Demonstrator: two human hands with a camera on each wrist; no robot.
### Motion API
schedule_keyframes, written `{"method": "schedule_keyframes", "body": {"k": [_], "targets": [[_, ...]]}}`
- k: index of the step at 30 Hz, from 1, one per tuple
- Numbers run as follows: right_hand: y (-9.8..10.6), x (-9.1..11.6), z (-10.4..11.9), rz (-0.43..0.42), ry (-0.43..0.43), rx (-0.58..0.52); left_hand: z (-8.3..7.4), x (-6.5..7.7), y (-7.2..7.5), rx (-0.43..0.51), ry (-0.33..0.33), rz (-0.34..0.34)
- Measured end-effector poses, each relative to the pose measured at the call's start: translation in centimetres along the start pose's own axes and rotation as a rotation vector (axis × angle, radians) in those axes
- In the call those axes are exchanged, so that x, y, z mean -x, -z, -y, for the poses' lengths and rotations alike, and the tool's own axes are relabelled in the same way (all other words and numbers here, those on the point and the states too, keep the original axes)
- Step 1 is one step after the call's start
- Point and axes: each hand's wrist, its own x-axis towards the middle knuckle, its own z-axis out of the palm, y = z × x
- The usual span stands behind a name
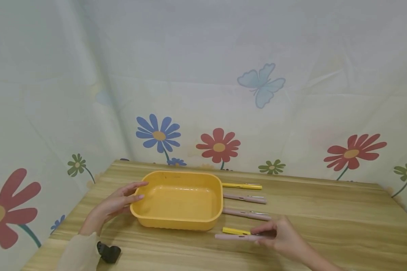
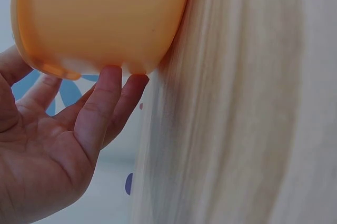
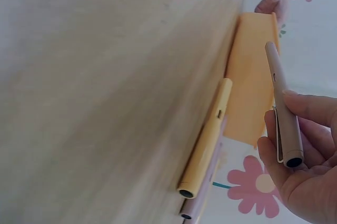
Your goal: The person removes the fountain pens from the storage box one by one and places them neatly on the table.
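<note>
A yellow plastic basin (image 1: 181, 224) stands on the wooden table. My left hand (image 1: 117, 201) grips its left end, with fingertips over the rim; in the left wrist view other fingers (image 2: 100, 109) touch the outer wall. My right hand (image 1: 283, 239) pinches a pale pinkish pen (image 3: 285, 107) with a metal clip, held above the table. Just behind it lies a yellow pen (image 1: 235, 230). Farther back, two pinkish pens (image 1: 245, 198) and another yellow pen (image 1: 242, 186) lie side by side, their left ends at the basin's right side.
A black object (image 1: 109, 253), its kind unclear, sits near the front left by my left sleeve (image 1: 79, 253). The wooden table (image 1: 335, 210) extends to the right. Behind it hangs a pale curtain (image 1: 190, 82) printed with flowers and a butterfly.
</note>
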Motion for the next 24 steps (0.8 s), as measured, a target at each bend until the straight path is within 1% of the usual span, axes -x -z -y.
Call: {"method": "schedule_keyframes", "body": {"k": [3, 6, 12, 15, 17, 22, 24], "targets": [[-0.1, 0.4, -0.3, 0.019, -0.028, 0.018, 0.0, 0.0, 0.0, 0.003, -0.004, 0.004], [-0.3, 0.7, -0.4, 0.03, -0.031, 0.032, 0.0, 0.0, 0.1, 0.006, -0.005, 0.008], [-0.4, 1.1, -0.6, 0.054, -0.096, 0.025, 0.0, 0.0, 0.1, 0.006, -0.004, 0.008], [-0.4, 1.3, -0.8, 0.068, -0.122, 0.042, 0.0, 0.0, 0.0, 0.003, -0.004, 0.008], [-0.4, 1.4, -0.8, 0.073, -0.123, 0.057, 0.0, 0.0, 0.0, 0.003, -0.003, 0.006], [-0.5, 1.6, -1.0, 0.071, -0.093, 0.112, 0.1, 0.0, 0.1, 0.004, -0.007, 0.01], [-0.6, 1.7, -1.0, 0.074, -0.104, 0.127, 0.1, 0.0, 0.1, 0.006, -0.011, 0.015]]}}
